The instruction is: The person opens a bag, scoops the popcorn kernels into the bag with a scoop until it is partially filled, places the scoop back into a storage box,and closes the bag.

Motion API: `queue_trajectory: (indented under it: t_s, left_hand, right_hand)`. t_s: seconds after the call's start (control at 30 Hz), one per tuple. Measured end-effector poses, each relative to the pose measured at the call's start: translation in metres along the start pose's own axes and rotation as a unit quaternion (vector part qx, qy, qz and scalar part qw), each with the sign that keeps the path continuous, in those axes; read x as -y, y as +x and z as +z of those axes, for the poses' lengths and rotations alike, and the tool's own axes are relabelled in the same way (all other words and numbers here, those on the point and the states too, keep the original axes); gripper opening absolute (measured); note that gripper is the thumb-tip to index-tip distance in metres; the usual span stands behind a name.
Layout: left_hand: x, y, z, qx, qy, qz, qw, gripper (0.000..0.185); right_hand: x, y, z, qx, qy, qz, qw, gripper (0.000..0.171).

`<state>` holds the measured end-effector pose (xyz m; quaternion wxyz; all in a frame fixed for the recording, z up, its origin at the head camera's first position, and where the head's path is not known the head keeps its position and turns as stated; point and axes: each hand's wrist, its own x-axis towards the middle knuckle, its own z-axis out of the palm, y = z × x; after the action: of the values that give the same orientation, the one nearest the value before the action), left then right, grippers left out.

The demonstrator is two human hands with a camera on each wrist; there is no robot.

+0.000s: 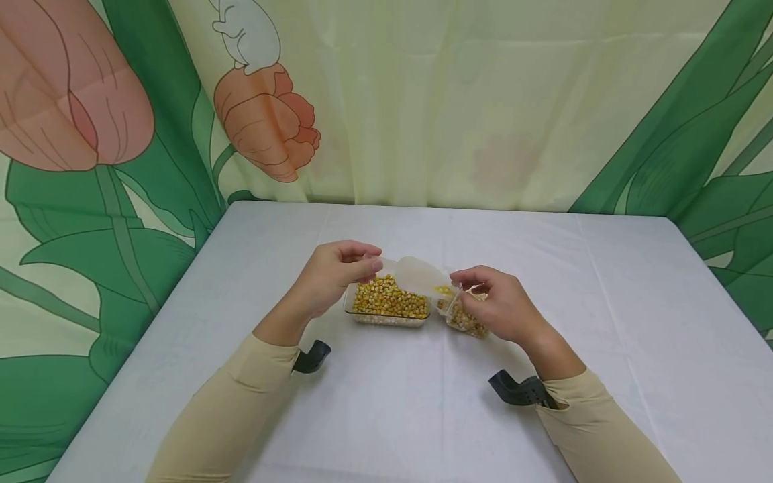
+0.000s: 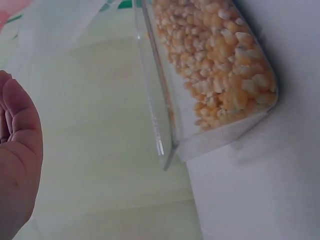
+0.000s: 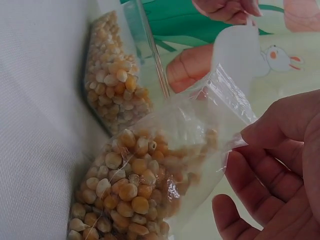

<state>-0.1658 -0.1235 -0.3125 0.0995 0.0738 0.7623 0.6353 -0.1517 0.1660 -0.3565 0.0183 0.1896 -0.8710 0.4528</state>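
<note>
My left hand (image 1: 338, 272) pinches the handle of a translucent white scoop (image 1: 417, 275) above a clear container (image 1: 389, 321) filled with corn kernels (image 1: 386, 297). The scoop's front end reaches the mouth of a clear plastic bag (image 1: 466, 320), with yellow kernels (image 1: 444, 290) at that end. My right hand (image 1: 496, 302) pinches the bag by its upper edge, thumb against finger. In the right wrist view, kernels (image 3: 125, 190) fill the bag's lower part, and it leans beside the container. The scoop (image 2: 55, 30) shows only partly in the left wrist view.
A white cloth covers the table (image 1: 386, 409). Behind it hangs a curtain (image 1: 453, 114) printed with flowers, leaves and a rabbit. Dark curved straps (image 1: 519, 389) stick out from both wrists, beside the beige sleeves (image 1: 229, 409).
</note>
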Motion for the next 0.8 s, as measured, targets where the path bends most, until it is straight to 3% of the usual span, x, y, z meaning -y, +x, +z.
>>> queue_trajectory:
  t_s: [0.27, 0.57, 0.8]
  left_hand:
    - [-0.004, -0.003, 0.001, 0.002, -0.001, 0.021, 0.9998, 0.031]
    - [0.002, -0.006, -0.009, 0.004, 0.021, 0.015, 0.9997, 0.032]
    - [0.008, -0.009, -0.023, -0.022, 0.040, -0.007, 0.9989, 0.033]
  right_hand:
    - [0.001, 0.000, 0.000, -0.002, 0.001, 0.005, 1.000, 0.025]
    - [0.001, -0.001, 0.000, -0.004, 0.003, 0.011, 1.000, 0.028]
    - [0.000, 0.000, 0.001, -0.005, 0.006, 0.025, 1.000, 0.025]
